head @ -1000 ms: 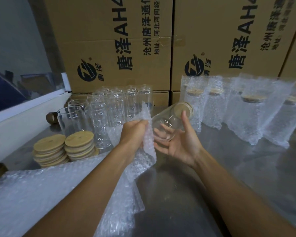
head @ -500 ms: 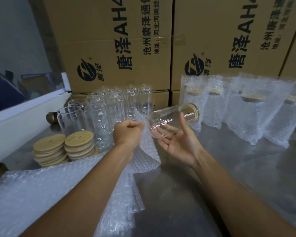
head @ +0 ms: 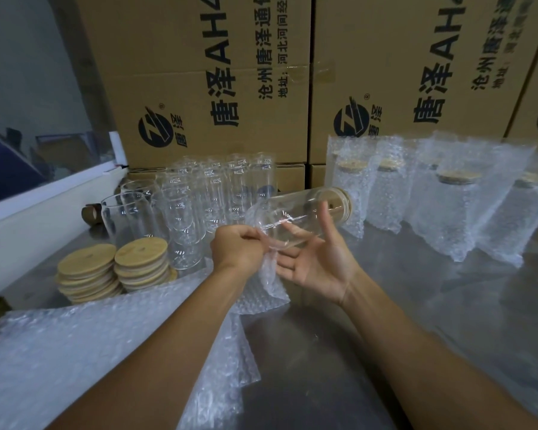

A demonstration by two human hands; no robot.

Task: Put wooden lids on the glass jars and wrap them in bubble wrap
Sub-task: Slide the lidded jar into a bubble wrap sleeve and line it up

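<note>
A clear glass jar (head: 305, 206) with a wooden lid (head: 343, 200) lies tilted on its side above the table, lid end pointing right and away. My right hand (head: 320, 268) holds it palm up, fingers behind the glass and thumb across its front. My left hand (head: 236, 248) grips the edge of a bubble wrap sheet (head: 269, 287) right at the jar's base; the sheet hangs down to the table.
Two stacks of wooden lids (head: 87, 265) sit at the left beside several empty glass jars (head: 199, 193). Several wrapped jars (head: 448, 197) stand at the right. A bubble wrap pile (head: 59, 352) covers the near left of the steel table (head: 323, 352). Cardboard boxes (head: 215, 72) wall the back.
The jar has swung from lid-facing-me to lying sideways with its base toward my left hand. My left hand rose with the bubble wrap edge to meet the base.
</note>
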